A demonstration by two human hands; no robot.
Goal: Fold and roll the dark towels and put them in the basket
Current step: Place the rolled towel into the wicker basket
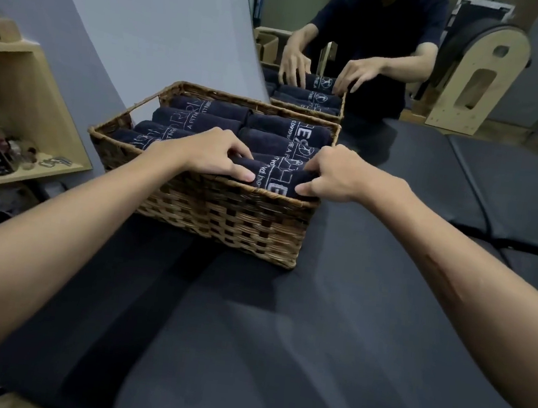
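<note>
A brown wicker basket point(225, 219) stands on a black padded table. It holds several rolled dark towels point(203, 119) with white lettering, packed in two rows. At the basket's near right corner lies one more rolled dark towel point(275, 179). My left hand point(212, 155) grips its left end, fingers curled over the top and thumb along the front. My right hand point(331, 174) grips its right end the same way. The roll sits level with the basket's rim, against the front wall.
The black padded table point(279, 339) stretches toward me and to the right. A mirror point(412, 52) behind the basket reflects a person and the basket. A wooden shelf point(20, 108) with small items stands at the left. A wooden arched frame point(483, 77) shows in the reflection.
</note>
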